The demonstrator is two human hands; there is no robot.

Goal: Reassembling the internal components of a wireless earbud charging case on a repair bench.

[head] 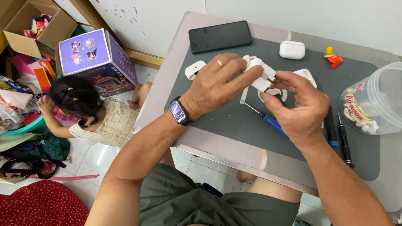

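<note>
glossy white plastic case (260,75), matt grey mat (234,121), glossy black glass phone (220,36).

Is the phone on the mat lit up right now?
No, the phone lies flat at the mat's far edge with a dark, blank screen, untouched by either hand.

A white wall (167,21) with small marks stood behind a grey desk (217,146) with a dark mat (234,121) on top. The floor (96,163) had pale shiny tiles. Daylight was soft. Cardboard boxes (29,25) sat in the corner
</note>
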